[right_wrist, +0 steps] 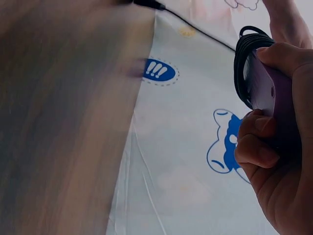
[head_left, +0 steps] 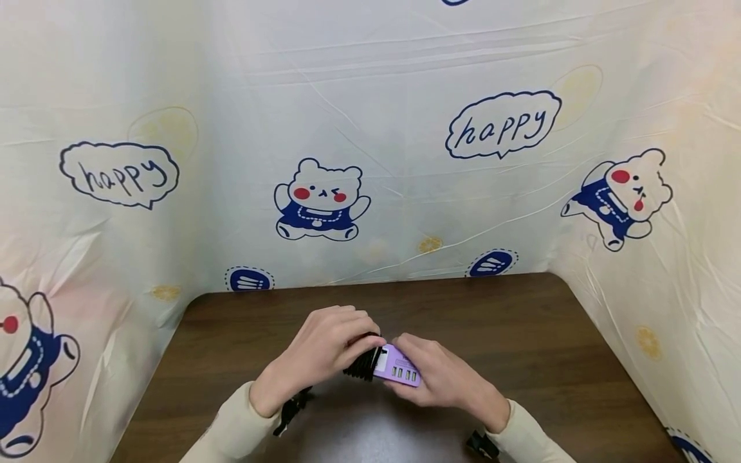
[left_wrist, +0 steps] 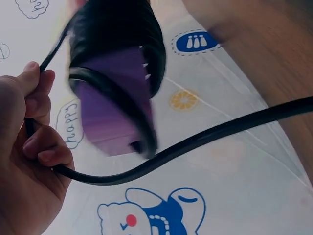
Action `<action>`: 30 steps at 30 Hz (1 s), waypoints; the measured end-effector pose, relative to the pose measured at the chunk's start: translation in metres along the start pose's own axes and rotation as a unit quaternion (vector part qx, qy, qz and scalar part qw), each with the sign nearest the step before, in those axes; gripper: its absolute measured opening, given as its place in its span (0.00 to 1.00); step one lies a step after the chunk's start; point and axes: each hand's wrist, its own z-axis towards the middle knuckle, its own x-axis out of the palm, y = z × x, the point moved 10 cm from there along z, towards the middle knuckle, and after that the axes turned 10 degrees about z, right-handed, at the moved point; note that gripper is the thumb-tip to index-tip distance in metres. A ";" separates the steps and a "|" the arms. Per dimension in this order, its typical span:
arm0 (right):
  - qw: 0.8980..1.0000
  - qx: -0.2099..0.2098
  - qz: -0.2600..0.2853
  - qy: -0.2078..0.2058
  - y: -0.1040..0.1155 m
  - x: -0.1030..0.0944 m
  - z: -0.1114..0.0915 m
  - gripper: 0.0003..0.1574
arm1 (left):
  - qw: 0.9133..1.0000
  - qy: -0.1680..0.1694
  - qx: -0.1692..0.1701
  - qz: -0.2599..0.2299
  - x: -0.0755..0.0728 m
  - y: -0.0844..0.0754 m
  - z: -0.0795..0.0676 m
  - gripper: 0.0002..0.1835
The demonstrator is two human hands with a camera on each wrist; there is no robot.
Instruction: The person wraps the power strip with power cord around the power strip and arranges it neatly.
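Observation:
A purple USB power strip is held above the table between both hands, a row of USB ports facing up. Black cord is wound in several turns round its left end. My right hand grips the strip's other end, thumb on one side and curled fingers on the other in the right wrist view. In the left wrist view my left hand has its fingers curled round a loose run of the cord. The cord's thicker black end hangs out at the top of the right wrist view.
The dark brown wooden table lies beneath the hands. A white sheet printed with bears and the word "happy" stands behind it and along both sides. Small black devices sit under the wrists.

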 end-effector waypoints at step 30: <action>0.993 -0.115 -0.004 0.024 0.034 0.008 -0.005 0.23 | 0.945 0.183 -0.058 -0.264 0.056 0.030 -0.009 0.06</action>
